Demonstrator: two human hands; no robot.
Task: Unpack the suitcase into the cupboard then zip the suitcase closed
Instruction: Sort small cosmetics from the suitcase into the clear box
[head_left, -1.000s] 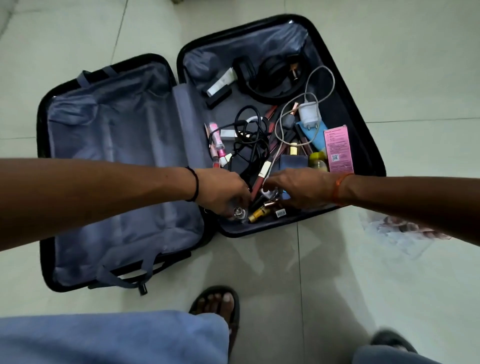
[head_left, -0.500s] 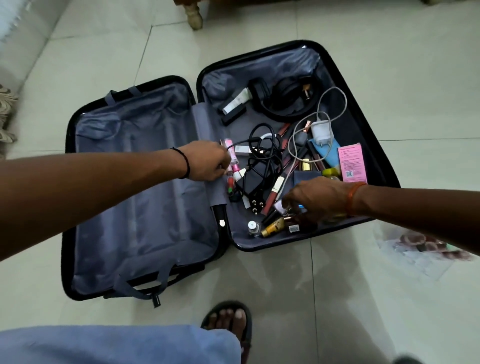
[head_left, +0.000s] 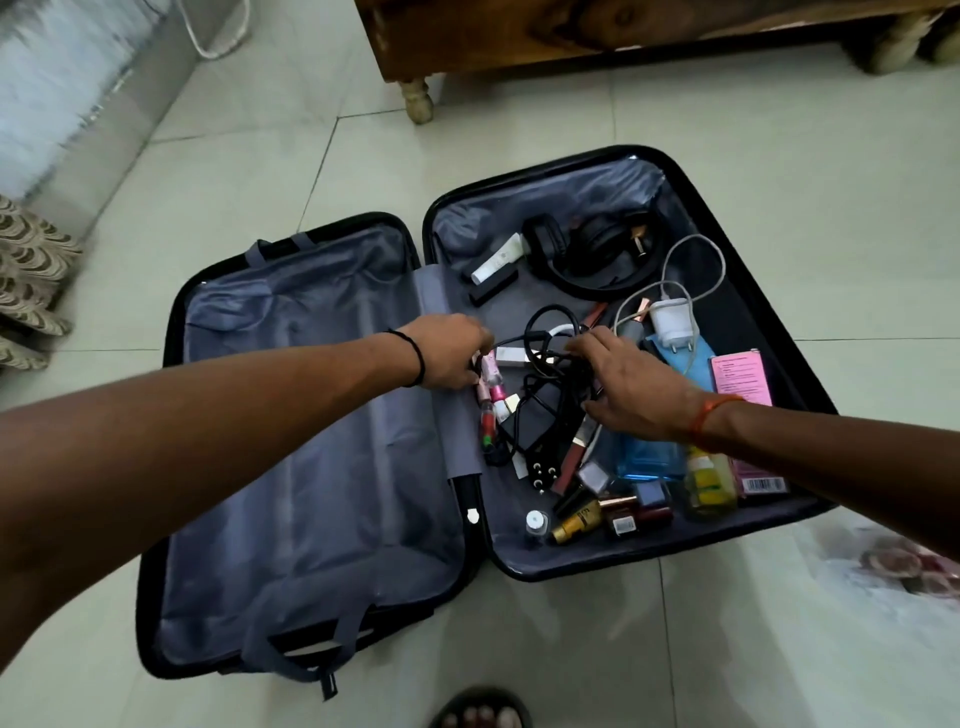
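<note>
The suitcase (head_left: 322, 441) lies open on the floor, its right half still full of clutter – both hands have moved up from the near edge into the middle; the left hand (head_left: 451, 358) curls onto the pink tubes (head_left: 491, 379), the right hand (head_left: 631, 384) spreads over the black cable (head_left: 545, 332) – gathering has only begun

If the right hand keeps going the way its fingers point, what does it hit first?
Most likely the tangle of black cables: the right hand points left with fingertips already at it. Depth is unclear, so contact cannot be confirmed.
</note>
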